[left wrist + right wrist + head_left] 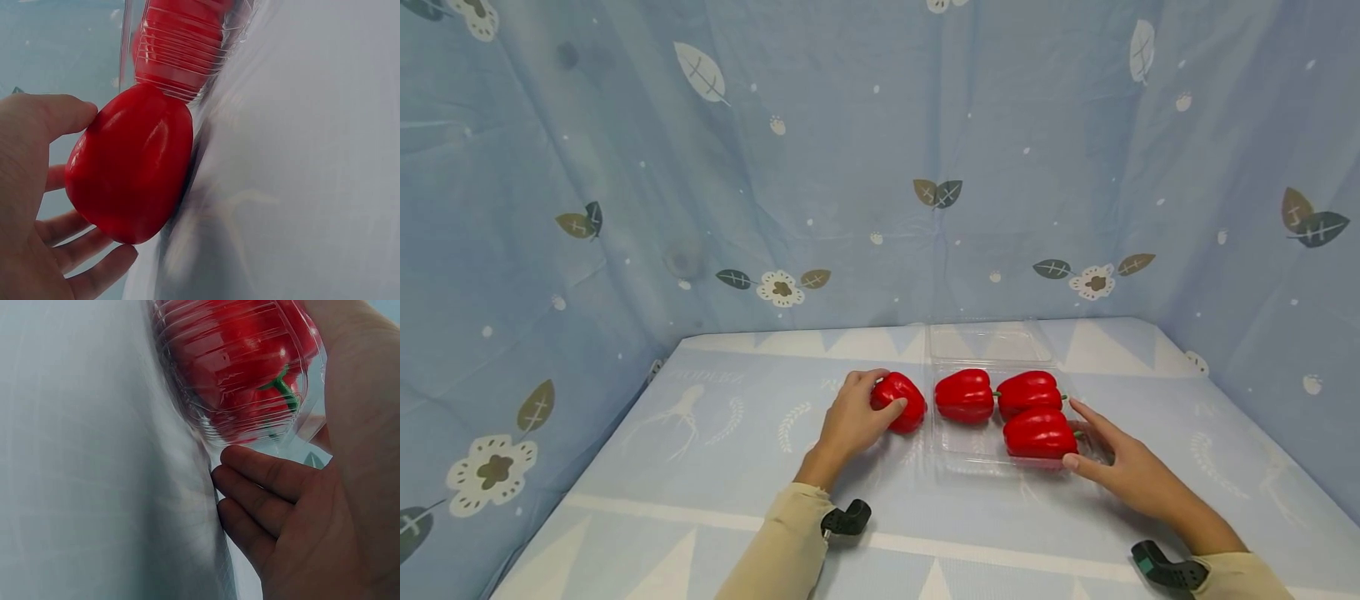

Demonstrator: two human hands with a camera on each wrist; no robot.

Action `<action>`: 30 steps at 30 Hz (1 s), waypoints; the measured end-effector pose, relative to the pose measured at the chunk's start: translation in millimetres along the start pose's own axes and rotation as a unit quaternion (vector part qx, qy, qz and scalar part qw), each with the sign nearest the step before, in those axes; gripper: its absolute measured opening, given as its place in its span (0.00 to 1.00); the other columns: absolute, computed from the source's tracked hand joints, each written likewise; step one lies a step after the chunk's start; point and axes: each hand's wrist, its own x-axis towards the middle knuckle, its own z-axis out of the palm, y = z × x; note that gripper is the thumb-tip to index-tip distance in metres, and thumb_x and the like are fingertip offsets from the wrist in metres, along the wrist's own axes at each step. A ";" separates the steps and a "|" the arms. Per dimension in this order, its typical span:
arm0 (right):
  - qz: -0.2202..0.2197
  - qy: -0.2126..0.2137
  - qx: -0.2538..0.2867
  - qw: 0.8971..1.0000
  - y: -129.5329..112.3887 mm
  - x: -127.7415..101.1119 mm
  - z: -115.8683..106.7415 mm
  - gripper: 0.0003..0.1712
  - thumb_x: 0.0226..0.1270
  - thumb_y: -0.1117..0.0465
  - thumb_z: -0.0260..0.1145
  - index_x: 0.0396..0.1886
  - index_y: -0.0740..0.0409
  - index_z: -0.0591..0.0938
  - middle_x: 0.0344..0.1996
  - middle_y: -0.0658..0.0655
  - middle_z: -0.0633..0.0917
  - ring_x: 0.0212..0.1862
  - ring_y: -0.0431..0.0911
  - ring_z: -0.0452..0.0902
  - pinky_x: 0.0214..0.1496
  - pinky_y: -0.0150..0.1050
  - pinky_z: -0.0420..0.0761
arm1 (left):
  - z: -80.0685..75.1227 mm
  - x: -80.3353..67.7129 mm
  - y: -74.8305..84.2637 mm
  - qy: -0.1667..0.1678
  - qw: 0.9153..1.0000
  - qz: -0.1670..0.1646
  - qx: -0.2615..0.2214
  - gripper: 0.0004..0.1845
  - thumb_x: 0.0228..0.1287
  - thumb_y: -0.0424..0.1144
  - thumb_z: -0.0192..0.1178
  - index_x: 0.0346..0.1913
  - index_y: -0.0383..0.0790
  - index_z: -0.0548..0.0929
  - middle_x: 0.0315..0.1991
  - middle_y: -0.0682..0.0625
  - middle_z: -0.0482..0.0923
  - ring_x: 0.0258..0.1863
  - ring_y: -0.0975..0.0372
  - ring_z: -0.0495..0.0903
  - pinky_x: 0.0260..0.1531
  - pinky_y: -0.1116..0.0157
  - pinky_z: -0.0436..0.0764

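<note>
My left hand [859,417] holds a red bell pepper [901,403] between thumb and fingers, just left of a clear plastic container [970,442]. Whether that pepper touches the table cannot be told. Inside the container lie three more red bell peppers on their sides: one at the left [964,397], one at the back right [1028,392] and one at the front right [1039,433]. At the container's right end, my right hand [1123,462] grips it with thumb in front and index finger behind. The other fingers [256,494] extend beside its end, low near the table surface.
The container's clear lid [988,342] lies open toward the back. A pale blue patterned cloth covers the table [715,467]. Blue printed curtains [850,167] enclose the back and both sides. Each wrist wears a black device [847,518].
</note>
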 end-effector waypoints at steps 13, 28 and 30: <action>-0.006 0.002 0.005 1.000 0.9 -0.1 0.5 0.51 0.60 0.38 0.64 0.76 0.47 0.50 0.63 0.70 0.70 0.65 0.67 0.62 0.56 0.69 0.65 | 0.9 -2.0 2.2 -0.011 0.999 -0.008 -0.030 0.30 0.56 0.50 0.65 0.63 0.50 0.72 0.54 0.48 0.70 0.52 0.55 0.74 0.45 0.54 0.81; 0.009 -0.009 0.001 1.000 0.7 0.7 0.3 0.51 0.60 0.37 0.62 0.76 0.47 0.49 0.64 0.69 0.70 0.65 0.67 0.62 0.52 0.69 0.69 | 2.9 -2.2 1.5 -0.027 0.998 -0.007 -0.063 0.32 0.56 0.47 0.65 0.65 0.48 0.70 0.57 0.47 0.67 0.56 0.53 0.72 0.47 0.53 0.80; 0.010 -0.009 0.000 1.000 0.5 0.7 0.4 0.51 0.61 0.37 0.62 0.76 0.46 0.49 0.64 0.69 0.70 0.65 0.67 0.62 0.53 0.70 0.68 | 2.5 -2.7 1.8 -0.030 0.998 -0.007 -0.062 0.32 0.57 0.47 0.64 0.66 0.48 0.69 0.57 0.47 0.67 0.56 0.53 0.71 0.47 0.52 0.80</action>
